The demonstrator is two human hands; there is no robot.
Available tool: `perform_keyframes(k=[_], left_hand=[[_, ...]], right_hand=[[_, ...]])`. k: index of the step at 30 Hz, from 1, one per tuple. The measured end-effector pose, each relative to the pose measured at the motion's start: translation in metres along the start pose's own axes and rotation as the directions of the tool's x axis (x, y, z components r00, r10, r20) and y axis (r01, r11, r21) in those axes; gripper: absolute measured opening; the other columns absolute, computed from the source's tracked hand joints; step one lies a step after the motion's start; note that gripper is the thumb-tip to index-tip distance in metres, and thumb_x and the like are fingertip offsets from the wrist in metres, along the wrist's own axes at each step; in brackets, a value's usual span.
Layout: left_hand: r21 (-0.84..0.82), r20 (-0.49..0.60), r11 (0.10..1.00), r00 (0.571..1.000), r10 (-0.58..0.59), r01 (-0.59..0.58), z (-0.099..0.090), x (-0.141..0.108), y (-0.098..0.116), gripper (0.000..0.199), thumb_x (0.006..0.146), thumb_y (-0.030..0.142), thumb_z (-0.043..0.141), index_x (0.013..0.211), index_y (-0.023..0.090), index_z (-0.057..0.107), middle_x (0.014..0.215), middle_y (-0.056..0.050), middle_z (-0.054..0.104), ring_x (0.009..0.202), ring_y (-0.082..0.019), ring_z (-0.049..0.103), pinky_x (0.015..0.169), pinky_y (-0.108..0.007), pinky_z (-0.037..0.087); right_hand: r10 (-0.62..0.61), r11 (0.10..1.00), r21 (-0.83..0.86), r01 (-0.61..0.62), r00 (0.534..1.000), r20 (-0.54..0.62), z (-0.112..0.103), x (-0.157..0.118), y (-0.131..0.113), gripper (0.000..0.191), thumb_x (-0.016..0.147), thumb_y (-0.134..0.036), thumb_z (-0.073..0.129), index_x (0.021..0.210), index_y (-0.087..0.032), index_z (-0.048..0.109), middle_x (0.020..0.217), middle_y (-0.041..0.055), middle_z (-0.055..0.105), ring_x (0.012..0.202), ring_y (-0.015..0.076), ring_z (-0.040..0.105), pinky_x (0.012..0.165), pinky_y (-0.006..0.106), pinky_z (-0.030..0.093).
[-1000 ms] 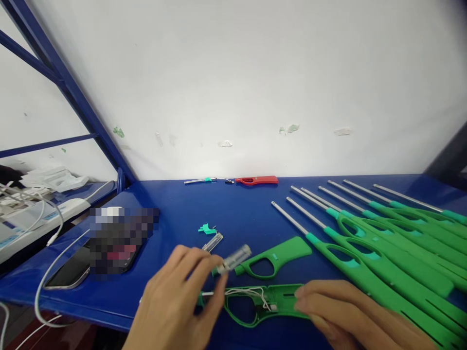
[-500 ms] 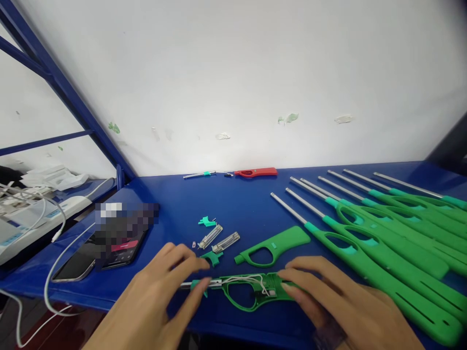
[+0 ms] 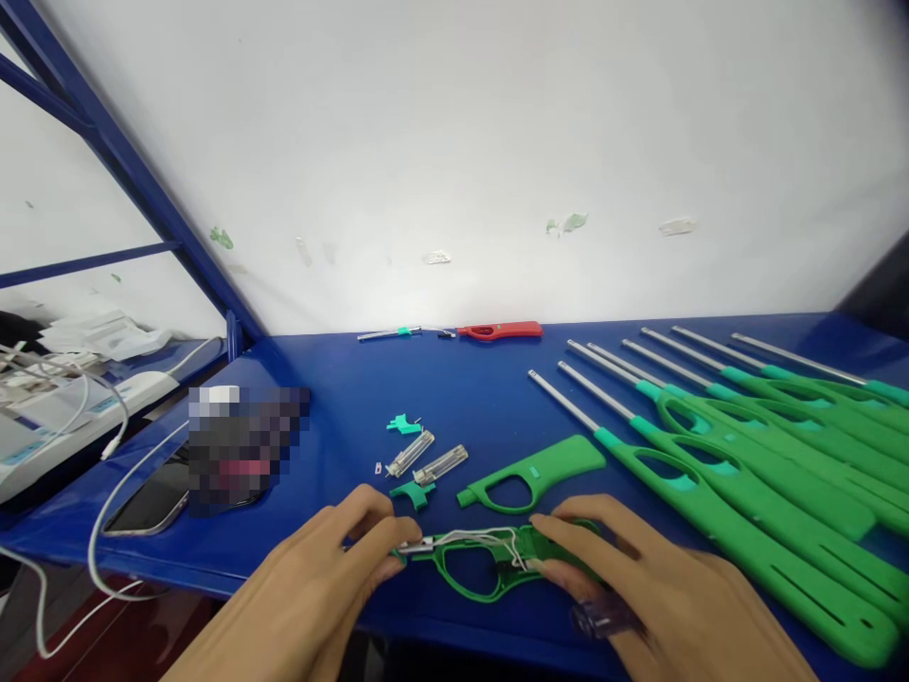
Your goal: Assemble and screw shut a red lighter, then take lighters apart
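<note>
At the table's front edge lies an open green lighter shell half [image 3: 446, 569], with white wires [image 3: 490, 533] running inside it. My left hand [image 3: 323, 578] pinches the metal tube [image 3: 424, 546] at the shell's left end. Fingers of my right hand [image 3: 639, 578] close on the handle part, thumb and fingertips by the wire ends. A dark translucent piece [image 3: 603, 614] shows beneath that hand's palm; its kind is unclear. Just behind are a second green shell half [image 3: 543, 474], teal triggers [image 3: 413, 493] and clear lighter cartridges [image 3: 441, 465].
Several long green lighters [image 3: 739, 511] lie side by side at the right. A red lighter shell [image 3: 504, 330] and a metal tube with a teal collar [image 3: 389, 333] rest by the wall. Phones [image 3: 146, 497], a white cable [image 3: 96, 530] and a power strip [image 3: 92, 417] are at left.
My left hand has shifted slightly right, its fingers and thumb now closed on the tube. My right fingertips have moved left along the shell toward the wire ends.
</note>
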State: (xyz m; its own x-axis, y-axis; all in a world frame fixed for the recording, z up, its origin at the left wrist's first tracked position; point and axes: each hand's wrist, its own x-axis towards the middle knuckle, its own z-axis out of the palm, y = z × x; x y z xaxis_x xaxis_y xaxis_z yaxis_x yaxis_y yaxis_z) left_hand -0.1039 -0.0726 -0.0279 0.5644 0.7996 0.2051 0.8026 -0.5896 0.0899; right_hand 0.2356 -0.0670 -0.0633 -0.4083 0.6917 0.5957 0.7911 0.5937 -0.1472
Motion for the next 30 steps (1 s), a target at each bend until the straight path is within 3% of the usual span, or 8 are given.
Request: perform_keyframes(k=[3, 8, 12, 16, 24, 30], left_hand=[[-0.039, -0.005, 0.999, 1.0, -0.009, 0.009, -0.001, 0.002, 0.004, 0.057, 0.107, 0.017, 0.042, 0.158, 0.04, 0.052, 0.149, -0.007, 0.065, 0.13, -0.027, 0.071, 0.101, -0.035, 0.065], [-0.067, -0.073, 0.997, 0.997, 0.019, -0.024, -0.014, 0.02, 0.022, 0.064, 0.107, 0.012, 0.037, 0.162, 0.041, 0.048, 0.128, -0.007, 0.071, 0.101, -0.019, 0.076, 0.083, -0.025, 0.065], [-0.031, -0.103, 0.998, 0.993, -0.06, 0.057, -0.017, 0.026, 0.031, 0.035, 0.109, 0.032, 0.051, 0.139, 0.037, 0.069, 0.127, -0.008, 0.07, 0.089, -0.021, 0.077, 0.072, -0.027, 0.066], [-0.058, -0.179, 0.998, 0.984, -0.014, 0.004, -0.014, 0.036, 0.037, 0.02, 0.109, 0.033, 0.052, 0.114, 0.033, 0.071, 0.107, -0.006, 0.071, 0.074, -0.02, 0.076, 0.058, -0.028, 0.063], [-0.136, -0.297, 0.991, 0.954, -0.037, -0.004, -0.016, 0.05, 0.047, 0.017, 0.097, 0.016, 0.051, 0.091, 0.03, 0.06, 0.082, 0.002, 0.069, 0.062, -0.016, 0.068, 0.054, -0.026, 0.058], [-0.228, -0.402, 0.969, 0.897, -0.186, 0.099, -0.037, 0.041, 0.039, 0.016, 0.104, 0.032, 0.052, 0.092, 0.03, 0.062, 0.089, 0.003, 0.07, 0.078, -0.016, 0.069, 0.066, -0.024, 0.057]], right_hand=[[0.002, 1.0, 0.003, -0.002, 1.0, 0.001, 0.0, -0.001, 0.0, 0.034, 0.114, -0.032, 0.038, 0.124, -0.029, 0.071, 0.111, 0.0002, 0.077, 0.051, 0.0093, 0.069, 0.046, 0.022, 0.056], [0.009, 1.0, 0.008, -0.009, 1.0, 0.022, 0.001, -0.003, 0.0, 0.032, 0.113, -0.032, 0.04, 0.126, -0.029, 0.07, 0.113, 0.0016, 0.077, 0.053, 0.0086, 0.07, 0.049, 0.02, 0.056], [-0.002, 1.0, 0.017, 0.002, 1.0, 0.015, 0.0, -0.002, -0.001, 0.031, 0.114, -0.031, 0.04, 0.127, -0.028, 0.069, 0.114, 0.0004, 0.076, 0.059, 0.0102, 0.074, 0.05, 0.02, 0.058], [-0.007, 1.0, 0.008, 0.007, 1.0, -0.003, -0.002, 0.001, -0.002, 0.03, 0.114, -0.032, 0.04, 0.124, -0.028, 0.068, 0.111, -0.0007, 0.076, 0.061, 0.0116, 0.076, 0.053, 0.021, 0.061], [0.005, 1.0, -0.017, -0.004, 0.998, 0.057, -0.001, -0.005, 0.002, 0.034, 0.113, -0.03, 0.041, 0.13, -0.028, 0.07, 0.117, 0.0028, 0.076, 0.051, 0.0069, 0.068, 0.049, 0.017, 0.055], [-0.014, 0.999, -0.038, 0.017, 0.997, 0.08, 0.004, -0.007, 0.009, 0.035, 0.114, -0.032, 0.039, 0.131, -0.03, 0.07, 0.121, 0.0017, 0.076, 0.05, 0.0062, 0.068, 0.049, 0.016, 0.057]])
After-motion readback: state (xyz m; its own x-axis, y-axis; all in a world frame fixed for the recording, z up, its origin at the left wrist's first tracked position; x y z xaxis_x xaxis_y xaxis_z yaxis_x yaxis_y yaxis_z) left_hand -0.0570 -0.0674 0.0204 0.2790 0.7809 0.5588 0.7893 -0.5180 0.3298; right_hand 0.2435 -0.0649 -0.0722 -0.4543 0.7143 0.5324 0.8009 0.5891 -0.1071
